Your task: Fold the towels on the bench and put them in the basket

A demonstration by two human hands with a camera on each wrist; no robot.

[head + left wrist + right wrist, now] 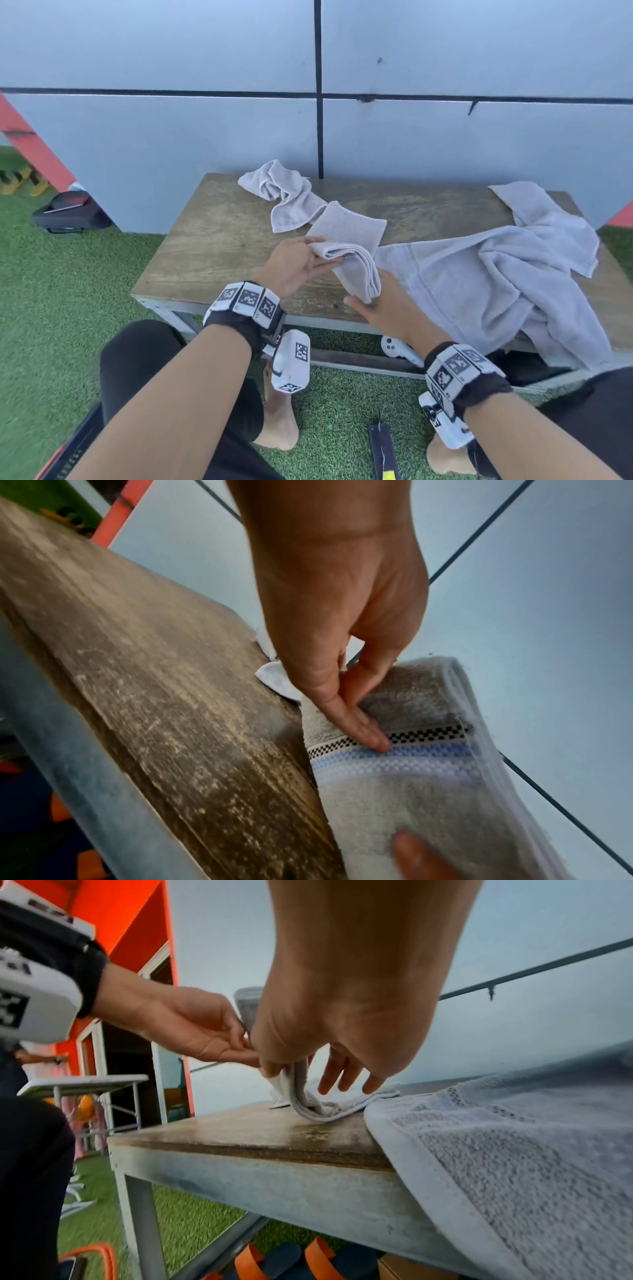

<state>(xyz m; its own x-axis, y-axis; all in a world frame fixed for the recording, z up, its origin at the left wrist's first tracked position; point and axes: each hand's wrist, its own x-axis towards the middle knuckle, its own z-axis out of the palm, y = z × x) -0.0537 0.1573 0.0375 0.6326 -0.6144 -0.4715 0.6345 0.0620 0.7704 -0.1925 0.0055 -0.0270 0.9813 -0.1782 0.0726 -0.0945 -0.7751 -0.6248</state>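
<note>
Near the front edge of the desk (219,240), the left hand (294,263) and right hand (387,308) are each pinching an end of a small grey towel (349,253), folding it over; next, likely, pressing it flat.

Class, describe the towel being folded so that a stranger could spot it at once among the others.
On the wooden bench, three grey towels lie. Find the small towel mid-bench, between the crumpled towel behind and the big towel draping off the right. Only it is being lifted by both hands.
</note>
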